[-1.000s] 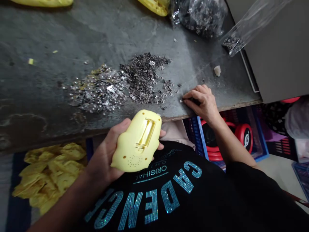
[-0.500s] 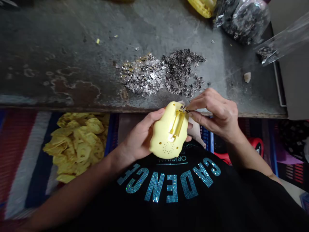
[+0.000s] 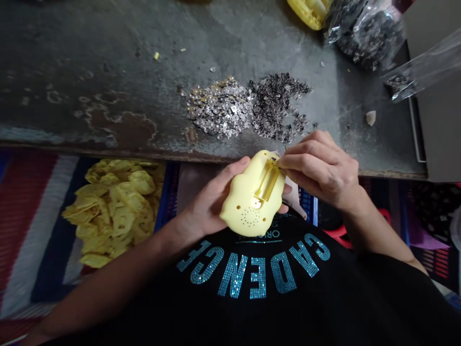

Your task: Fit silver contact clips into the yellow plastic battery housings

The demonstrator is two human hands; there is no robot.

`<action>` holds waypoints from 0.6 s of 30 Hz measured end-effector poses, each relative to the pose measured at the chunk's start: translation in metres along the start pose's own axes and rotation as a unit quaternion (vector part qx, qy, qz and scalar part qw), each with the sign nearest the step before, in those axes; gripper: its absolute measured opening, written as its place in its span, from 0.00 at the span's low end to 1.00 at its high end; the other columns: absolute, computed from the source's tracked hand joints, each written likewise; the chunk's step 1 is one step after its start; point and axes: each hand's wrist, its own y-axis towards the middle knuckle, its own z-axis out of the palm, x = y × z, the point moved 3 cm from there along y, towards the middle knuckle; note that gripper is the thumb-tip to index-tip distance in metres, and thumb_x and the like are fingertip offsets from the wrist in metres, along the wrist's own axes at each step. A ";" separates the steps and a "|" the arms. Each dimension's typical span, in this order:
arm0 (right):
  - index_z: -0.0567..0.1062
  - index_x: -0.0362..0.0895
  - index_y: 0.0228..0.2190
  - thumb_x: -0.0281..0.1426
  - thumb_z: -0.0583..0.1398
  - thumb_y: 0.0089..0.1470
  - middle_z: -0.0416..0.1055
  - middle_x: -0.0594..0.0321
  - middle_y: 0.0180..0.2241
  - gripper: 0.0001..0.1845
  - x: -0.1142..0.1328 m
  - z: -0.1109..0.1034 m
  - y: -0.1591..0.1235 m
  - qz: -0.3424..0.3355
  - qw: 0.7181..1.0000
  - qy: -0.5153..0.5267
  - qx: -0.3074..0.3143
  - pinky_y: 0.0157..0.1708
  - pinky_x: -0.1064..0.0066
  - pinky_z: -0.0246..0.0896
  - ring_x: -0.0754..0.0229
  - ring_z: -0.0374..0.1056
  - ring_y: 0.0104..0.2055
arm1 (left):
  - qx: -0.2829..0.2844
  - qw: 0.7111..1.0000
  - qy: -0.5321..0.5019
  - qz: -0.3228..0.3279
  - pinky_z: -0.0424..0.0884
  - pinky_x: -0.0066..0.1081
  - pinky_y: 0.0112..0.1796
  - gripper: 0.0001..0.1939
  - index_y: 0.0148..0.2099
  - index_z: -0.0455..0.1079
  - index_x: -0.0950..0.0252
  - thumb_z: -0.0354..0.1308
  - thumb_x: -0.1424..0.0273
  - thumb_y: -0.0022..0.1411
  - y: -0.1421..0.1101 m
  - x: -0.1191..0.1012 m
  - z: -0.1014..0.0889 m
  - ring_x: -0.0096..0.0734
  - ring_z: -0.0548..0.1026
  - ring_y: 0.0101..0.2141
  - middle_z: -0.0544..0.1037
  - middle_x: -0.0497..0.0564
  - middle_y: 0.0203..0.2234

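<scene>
Left hand [image 3: 211, 206] holds a yellow plastic shell [image 3: 244, 194] — smooth, wavy-edged.

2 piles of parts [image 3: 220, 109] on workbench [image 3: 118, 86], casing [image 3: 245, 187] before it, bags [image 3: 374, 41] right

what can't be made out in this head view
Head view:
anything pinched in the right hand, hidden by its fingers
far side of the yellow casing, facing away against the left hand
yellow part, cut off by the top edge
single pieces in the dark pile, too small
</scene>
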 end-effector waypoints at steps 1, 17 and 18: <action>0.77 0.46 0.51 0.29 0.64 0.73 0.82 0.61 0.44 0.07 0.000 0.000 -0.001 -0.002 1.000 -0.004 0.002 0.44 0.62 0.69 0.58 0.73 0.42 | -0.001 1.000 0.004 -0.003 0.86 0.45 0.49 0.32 0.67 0.74 0.69 0.59 0.49 0.76 0.000 0.000 0.001 0.55 0.90 0.47 0.89 0.64 0.52; 0.76 0.51 0.61 0.29 0.62 0.74 0.85 0.59 0.48 0.18 0.005 0.002 -0.011 0.054 0.998 0.011 -0.028 0.44 0.59 0.70 0.54 0.76 0.44 | -0.005 1.000 0.007 0.022 0.85 0.38 0.37 0.34 0.71 0.71 0.69 0.58 0.49 0.77 0.004 0.000 0.002 0.52 0.90 0.42 0.90 0.63 0.47; 0.76 0.51 0.62 0.30 0.63 0.73 0.85 0.59 0.48 0.19 0.006 0.003 -0.011 0.053 0.998 0.007 -0.032 0.44 0.58 0.70 0.54 0.75 0.44 | 0.001 1.000 0.010 0.018 0.85 0.38 0.37 0.35 0.71 0.71 0.69 0.58 0.48 0.76 0.004 0.000 0.002 0.52 0.90 0.41 0.90 0.63 0.47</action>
